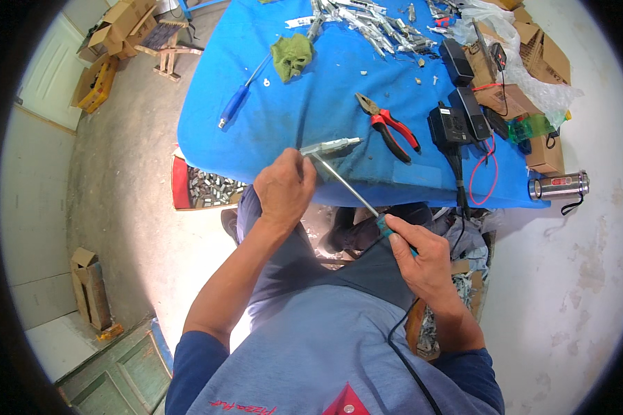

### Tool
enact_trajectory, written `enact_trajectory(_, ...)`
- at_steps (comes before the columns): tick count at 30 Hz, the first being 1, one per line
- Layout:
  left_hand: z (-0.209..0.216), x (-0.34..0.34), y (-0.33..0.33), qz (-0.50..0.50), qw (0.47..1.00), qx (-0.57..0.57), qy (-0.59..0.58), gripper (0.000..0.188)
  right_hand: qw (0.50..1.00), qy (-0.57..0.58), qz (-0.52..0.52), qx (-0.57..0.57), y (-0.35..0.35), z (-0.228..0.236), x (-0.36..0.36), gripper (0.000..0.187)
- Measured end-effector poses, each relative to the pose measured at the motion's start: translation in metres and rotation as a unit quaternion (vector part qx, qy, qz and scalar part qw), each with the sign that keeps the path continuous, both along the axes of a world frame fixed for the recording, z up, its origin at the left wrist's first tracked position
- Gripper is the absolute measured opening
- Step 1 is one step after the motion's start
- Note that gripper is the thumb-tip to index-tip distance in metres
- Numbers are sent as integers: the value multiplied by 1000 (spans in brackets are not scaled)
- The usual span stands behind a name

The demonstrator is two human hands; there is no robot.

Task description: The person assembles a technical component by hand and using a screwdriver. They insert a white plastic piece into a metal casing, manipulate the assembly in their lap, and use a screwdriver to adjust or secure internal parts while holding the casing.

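Nearest lay the person's grey-blue shirt [304, 339], one garment spread below two working hands. The right hand [422, 259] was closed around the teal handle of one screwdriver [348, 185], its shaft slanting up and left. The left hand [286, 187] pinched one pale metal piece [333, 146] over the near edge of the bench [218, 142], and the screwdriver's tip met that piece near the fingers, touching as far as could be seen. Work on this one piece seemed under way and unfinished, since both hands were engaged on it and it looked whole. Below the edge, to the left, stood one red-sided box [180, 183] of small metal parts, too many to count, perhaps output already done. One steel flask [564, 185] lay at the right. Farther in came one pair of red-and-black pliers [378, 118], three black power units [448, 126], one blue-handled screwdriver [234, 106] and one green cloth [292, 57]. Farthest on the cloth-covered top, one uncountable heap of metal pieces [374, 24] probably remained to be worked, though its condition was hard to judge.
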State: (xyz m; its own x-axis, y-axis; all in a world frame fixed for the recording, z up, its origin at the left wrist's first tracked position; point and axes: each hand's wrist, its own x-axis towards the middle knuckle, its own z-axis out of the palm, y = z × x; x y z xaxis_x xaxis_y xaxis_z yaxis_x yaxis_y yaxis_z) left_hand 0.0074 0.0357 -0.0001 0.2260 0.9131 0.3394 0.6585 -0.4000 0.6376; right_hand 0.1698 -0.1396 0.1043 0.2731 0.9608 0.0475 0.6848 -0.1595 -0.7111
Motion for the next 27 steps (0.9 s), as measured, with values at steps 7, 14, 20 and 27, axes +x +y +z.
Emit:
enact_trajectory(7,3,1,-1,-2,1000,-9,-12,16,999,30,-14,10,-4,-6,1,26)
enact_trajectory(14,1,2,-1,3,1000,-6,-4,16,1000,-3,-9,14,-2,-8,-4,26)
enact_trajectory(20,2,4,1,2,1000,-3,-3,18,999,-22,-1,37,1,-16,-10,27)
enact_trajectory(27,3,2,12,5,1000,-3,8,18,972,224,-64,-36,11,-26,-1,27)
